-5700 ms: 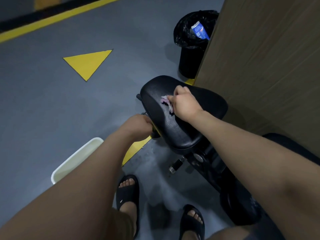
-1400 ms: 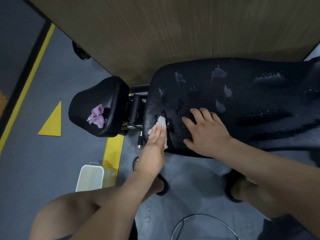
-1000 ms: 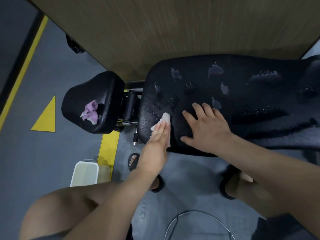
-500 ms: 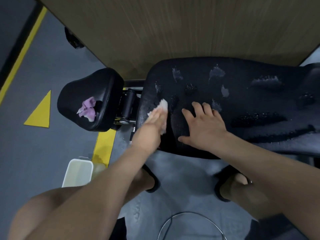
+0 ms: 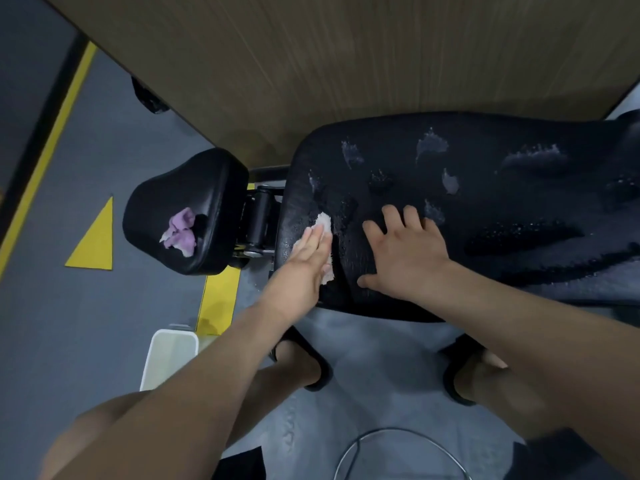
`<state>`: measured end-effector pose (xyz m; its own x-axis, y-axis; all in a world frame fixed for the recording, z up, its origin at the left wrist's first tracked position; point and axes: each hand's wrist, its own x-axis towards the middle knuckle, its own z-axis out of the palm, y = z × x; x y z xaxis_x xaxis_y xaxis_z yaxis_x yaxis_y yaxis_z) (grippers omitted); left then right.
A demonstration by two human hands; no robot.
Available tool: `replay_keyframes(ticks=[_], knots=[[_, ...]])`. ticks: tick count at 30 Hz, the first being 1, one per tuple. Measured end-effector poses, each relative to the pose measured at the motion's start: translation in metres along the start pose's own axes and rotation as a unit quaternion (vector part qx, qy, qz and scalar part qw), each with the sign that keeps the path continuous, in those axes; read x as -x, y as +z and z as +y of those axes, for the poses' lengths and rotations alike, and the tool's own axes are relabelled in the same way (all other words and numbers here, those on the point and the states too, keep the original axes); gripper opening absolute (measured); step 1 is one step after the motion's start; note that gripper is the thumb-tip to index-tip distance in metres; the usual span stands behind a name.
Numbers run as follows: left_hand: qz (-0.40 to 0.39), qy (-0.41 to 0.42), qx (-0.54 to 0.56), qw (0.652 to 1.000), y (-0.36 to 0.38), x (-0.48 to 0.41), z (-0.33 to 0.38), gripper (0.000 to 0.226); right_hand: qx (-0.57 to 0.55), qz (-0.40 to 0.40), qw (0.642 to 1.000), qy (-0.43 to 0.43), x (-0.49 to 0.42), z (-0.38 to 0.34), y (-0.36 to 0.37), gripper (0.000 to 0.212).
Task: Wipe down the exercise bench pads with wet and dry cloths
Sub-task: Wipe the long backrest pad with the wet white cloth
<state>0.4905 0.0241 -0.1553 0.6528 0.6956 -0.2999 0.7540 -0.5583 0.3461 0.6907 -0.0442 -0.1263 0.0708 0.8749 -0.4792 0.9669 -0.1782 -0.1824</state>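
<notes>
Black pad (image 5: 485, 202) wet-streaked, pale cloth (image 5: 323, 221) under flat-fingered left grip (image 5: 304, 258), right grip (image 5: 405, 258) spread alongside

Black bench pads (image 5: 485, 216); purple cloth (image 5: 180, 230); pale pink cloth (image 5: 323, 221); grey floor (image 5: 86, 323), yellow triangle (image 5: 97, 240).

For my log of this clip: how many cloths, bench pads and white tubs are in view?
Cloths: 2, white cloth, purple cloth
Pads: 2, seat pad, back pad
Tub: 1
Total: 5
</notes>
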Motion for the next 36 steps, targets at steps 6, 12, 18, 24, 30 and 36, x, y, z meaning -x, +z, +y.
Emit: replay_keyframes(ticks=[6, 12, 18, 24, 30, 36], knots=[[0.064, -0.148, -0.012, 0.987, -0.024, -0.067, -0.036, 0.077, -0.006, -0.005, 1.000, -0.006, 0.000, 0.004, -0.002, 0.101], [0.089, -0.083, -0.005, 0.993, 0.016, -0.005, -0.006, 0.067, -0.010, -0.010, 1.000, 0.003, -0.011, 0.003, -0.009, 0.113], [0.057, -0.094, 0.017, 0.994, -0.022, -0.082, -0.015, 0.081, -0.011, -0.007, 1.000, 0.008, -0.019, 0.006, -0.008, 0.121], [0.052, -0.018, -0.012, 0.998, -0.008, -0.068, 0.006, 0.076, -0.016, -0.002, 1.000, 0.001, -0.020, 0.010, -0.006, 0.122], [0.029, -0.028, -0.033, 0.999, -0.022, -0.094, -0.008, 0.072, -0.016, 0.018, 1.000, -0.011, -0.018, 0.017, -0.004, 0.118], [0.056, -0.065, 0.009, 0.996, -0.009, -0.091, 0.031, 0.062, -0.024, 0.027, 0.999, -0.024, -0.018, 0.023, -0.006, 0.117]])
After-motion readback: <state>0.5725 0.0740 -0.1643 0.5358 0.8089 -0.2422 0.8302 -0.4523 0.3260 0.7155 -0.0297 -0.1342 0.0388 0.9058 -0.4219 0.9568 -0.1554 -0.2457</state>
